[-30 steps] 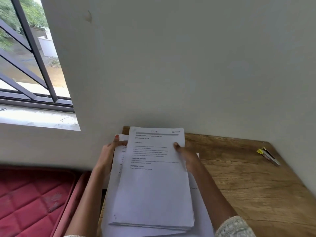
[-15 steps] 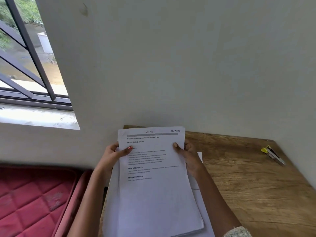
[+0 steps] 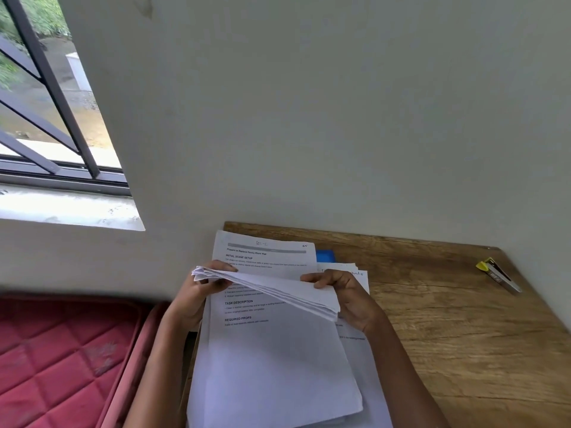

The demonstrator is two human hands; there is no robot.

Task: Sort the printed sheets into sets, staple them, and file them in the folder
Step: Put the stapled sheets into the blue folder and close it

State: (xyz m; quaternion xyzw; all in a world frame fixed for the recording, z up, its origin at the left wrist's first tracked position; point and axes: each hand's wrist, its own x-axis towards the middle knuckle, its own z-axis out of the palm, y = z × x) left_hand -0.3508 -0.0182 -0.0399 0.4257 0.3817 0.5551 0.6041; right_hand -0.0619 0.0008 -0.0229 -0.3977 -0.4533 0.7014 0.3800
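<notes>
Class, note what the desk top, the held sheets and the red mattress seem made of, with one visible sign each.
Desk top: wood or wood-look laminate, matt; grain lines and cracks. Held sheets: thin white paper; they sag and fan at the edges. Red mattress: probably quilted fabric; stitched diamond pattern.

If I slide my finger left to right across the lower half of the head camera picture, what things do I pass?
First the red quilted mattress → left hand → lifted bundle of sheets, gripped by both hands → right hand → yellow-tipped stapler on the wooden table.
</notes>
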